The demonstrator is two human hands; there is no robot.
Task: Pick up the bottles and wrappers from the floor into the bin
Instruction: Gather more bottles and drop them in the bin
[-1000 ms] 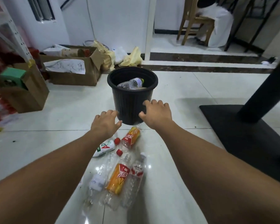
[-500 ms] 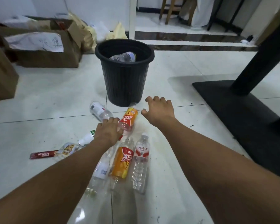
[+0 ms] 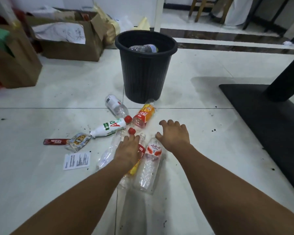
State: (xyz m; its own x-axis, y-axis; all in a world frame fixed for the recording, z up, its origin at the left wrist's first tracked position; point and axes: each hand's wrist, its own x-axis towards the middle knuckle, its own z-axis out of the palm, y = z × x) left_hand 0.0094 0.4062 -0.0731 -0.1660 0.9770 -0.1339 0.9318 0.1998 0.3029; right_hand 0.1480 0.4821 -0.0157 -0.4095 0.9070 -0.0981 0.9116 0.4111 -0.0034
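Your two bare arms reach in from the bottom of the frame. Your left hand [image 3: 128, 150] is low in the middle, right over a bottle with an orange and red label [image 3: 134, 169]. Its fingers point down at the bottle, but you cannot tell if they grip it or only touch it. Just right of it, a clear bottle with a red and white label [image 3: 150, 160] lies flat on the white floor tiles [image 3: 202, 150]. Your right hand [image 3: 174, 134] is a bit further up, fingers spread wide and loosely bent, holding nothing. Left of your left hand lies a squashed clear bottle [image 3: 108, 154] with a red cap [image 3: 131, 131]. Further left are a white printed paper slip [image 3: 76, 160], a crumpled wrapper with a yellow picture [image 3: 78, 141] and a red Nescafe stick [image 3: 56, 141]. Above these, a white bottle with green and red letters [image 3: 109, 128] lies on its side. A second orange and red bottle [image 3: 143, 114] lies with its far end at the bin's foot, and a clear bottle with a white label [image 3: 115, 105] lies just left of it. The black bin [image 3: 143, 73] stands upright in the upper middle with a clear bottle [image 3: 143, 48] inside. Brown cardboard boxes [image 3: 70, 46] are in the upper left, and a black table base [image 3: 270, 126] is on the right.
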